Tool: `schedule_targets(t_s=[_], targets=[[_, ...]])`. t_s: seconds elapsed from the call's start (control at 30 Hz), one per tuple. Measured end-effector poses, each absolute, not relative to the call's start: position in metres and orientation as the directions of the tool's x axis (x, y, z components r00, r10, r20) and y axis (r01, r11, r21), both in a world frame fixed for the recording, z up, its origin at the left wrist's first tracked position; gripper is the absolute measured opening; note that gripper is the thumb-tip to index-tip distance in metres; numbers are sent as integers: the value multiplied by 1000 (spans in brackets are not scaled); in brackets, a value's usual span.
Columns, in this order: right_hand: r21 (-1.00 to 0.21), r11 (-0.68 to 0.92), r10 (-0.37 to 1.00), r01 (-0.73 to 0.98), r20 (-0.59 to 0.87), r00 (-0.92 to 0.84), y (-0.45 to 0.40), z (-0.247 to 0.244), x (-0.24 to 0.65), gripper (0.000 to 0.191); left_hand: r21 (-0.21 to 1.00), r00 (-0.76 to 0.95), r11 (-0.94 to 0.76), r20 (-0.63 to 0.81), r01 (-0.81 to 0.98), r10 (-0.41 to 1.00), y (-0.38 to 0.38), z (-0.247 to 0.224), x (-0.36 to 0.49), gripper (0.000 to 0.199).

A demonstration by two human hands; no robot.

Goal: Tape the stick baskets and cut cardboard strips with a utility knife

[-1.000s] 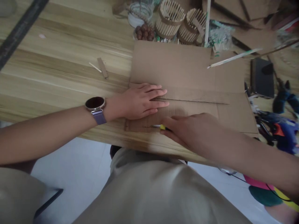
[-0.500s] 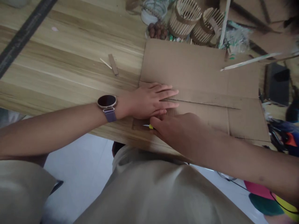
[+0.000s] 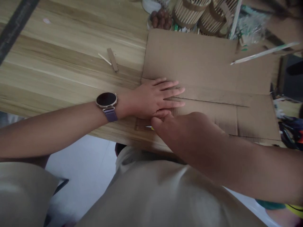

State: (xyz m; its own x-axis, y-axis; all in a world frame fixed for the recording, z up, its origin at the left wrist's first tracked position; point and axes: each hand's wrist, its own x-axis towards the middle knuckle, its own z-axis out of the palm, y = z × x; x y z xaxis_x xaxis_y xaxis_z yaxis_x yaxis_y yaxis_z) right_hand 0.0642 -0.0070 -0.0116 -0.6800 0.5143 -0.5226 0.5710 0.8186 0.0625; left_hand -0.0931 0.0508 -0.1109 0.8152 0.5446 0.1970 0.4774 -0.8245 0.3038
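A large sheet of brown cardboard [image 3: 203, 60] lies on the wooden table, with a long slit or seam running across it. My left hand [image 3: 153, 98] presses flat on the sheet's left part, its fingers spread. Just below it, my right hand [image 3: 180, 126] is closed around a utility knife [image 3: 152, 128]. Only the knife's pale blade tip and a bit of yellow show past the thumb; the rest is hidden in the fist. The blade is at the cardboard's lower left corner, near the table's front edge.
A cardboard strip [image 3: 112, 60] and a thin stick lie on the wooden table [image 3: 66, 72]. Along the back are slatted baskets [image 3: 189, 12], a dish of round brown things [image 3: 161, 19] and plastic wrap [image 3: 254, 26]. A long pale rod [image 3: 262, 54] slants over the sheet's right side.
The view has shifted a little, so the table things sit higher and the items on the right lie farther right. My right forearm has swung lower; both hands keep nearly the same place and grip.
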Motion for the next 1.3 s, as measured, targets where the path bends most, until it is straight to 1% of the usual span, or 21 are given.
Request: schedule_targets(t_s=[0.17, 0.3, 0.37, 0.47, 0.5, 0.57, 0.63, 0.7, 0.8, 1.0, 1.13, 1.3], targets=[[170, 793, 526, 585, -676, -517, -6, -9, 70, 48, 271, 835, -836, 158, 477, 527, 51, -110, -93, 46], [225, 767, 543, 601, -727, -420, 0, -8, 94, 51, 276, 818, -846, 245, 456, 520, 50, -113, -94, 44], [205, 756, 548, 622, -717, -430, 5, -8, 110, 48, 271, 812, -853, 279, 445, 512, 50, -115, -94, 43], [128, 732, 567, 669, -658, -495, 10, -8, 122, 29, 262, 814, -857, 280, 445, 508, 50, -116, -94, 43], [106, 732, 571, 672, -633, -522, 10, -8, 121, 26, 261, 815, -854, 272, 450, 512, 50, -116, -94, 43], [85, 759, 557, 645, -598, -576, 9, -11, 111, 25, 246, 821, -852, 246, 462, 516, 50, -116, -94, 44], [70, 809, 502, 583, -599, -624, 6, -17, 97, 28, 216, 832, -854, 208, 474, 514, 51, -115, -93, 46], [84, 841, 465, 535, -616, -636, 3, -22, 83, 33, 194, 840, -855, 176, 482, 513, 51, -114, -93, 47], [121, 851, 464, 510, -627, -626, 2, -26, 71, 38, 185, 838, -848, 152, 497, 524, 50, -111, -92, 47], [125, 873, 427, 471, -664, -614, 4, -20, 69, 49, 167, 840, -839, 87, 518, 536, 48, -105, -91, 48], [118, 850, 438, 513, -700, -564, 6, -20, 68, 50, 174, 836, -837, 99, 519, 539, 48, -105, -90, 49], [120, 858, 427, 500, -708, -563, 7, -19, 68, 51, 187, 834, -839, 127, 512, 537, 48, -109, -91, 48]])
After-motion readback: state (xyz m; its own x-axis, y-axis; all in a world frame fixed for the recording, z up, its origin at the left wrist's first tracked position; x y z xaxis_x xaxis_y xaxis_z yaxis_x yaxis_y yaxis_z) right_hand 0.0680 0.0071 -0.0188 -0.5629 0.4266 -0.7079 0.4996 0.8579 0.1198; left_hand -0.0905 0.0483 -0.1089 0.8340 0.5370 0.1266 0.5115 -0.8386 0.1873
